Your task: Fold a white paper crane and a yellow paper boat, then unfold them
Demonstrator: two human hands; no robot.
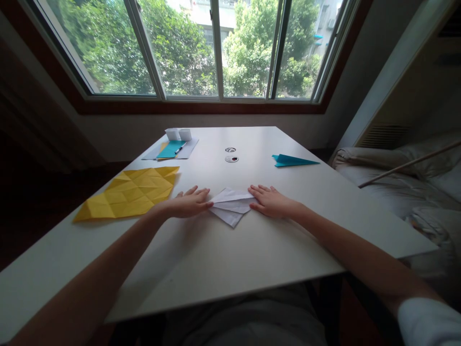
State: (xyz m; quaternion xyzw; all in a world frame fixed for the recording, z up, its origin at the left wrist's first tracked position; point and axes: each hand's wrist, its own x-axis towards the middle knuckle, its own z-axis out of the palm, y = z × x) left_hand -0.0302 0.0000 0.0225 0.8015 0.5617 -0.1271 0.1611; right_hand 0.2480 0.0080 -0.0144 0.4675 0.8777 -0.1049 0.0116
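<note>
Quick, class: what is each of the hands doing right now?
Left hand: open, flat, fingertips pressing the left edge of the folded white paper.
Right hand: open, flat, pressing its right edge.

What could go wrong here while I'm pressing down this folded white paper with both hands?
The left hand and right hand press only the outer edges of the folded white paper, so its loose layers could slide and crease crookedly. The left forearm lies close to the creased yellow sheet, which overhangs the table edge and might get nudged off.
</note>
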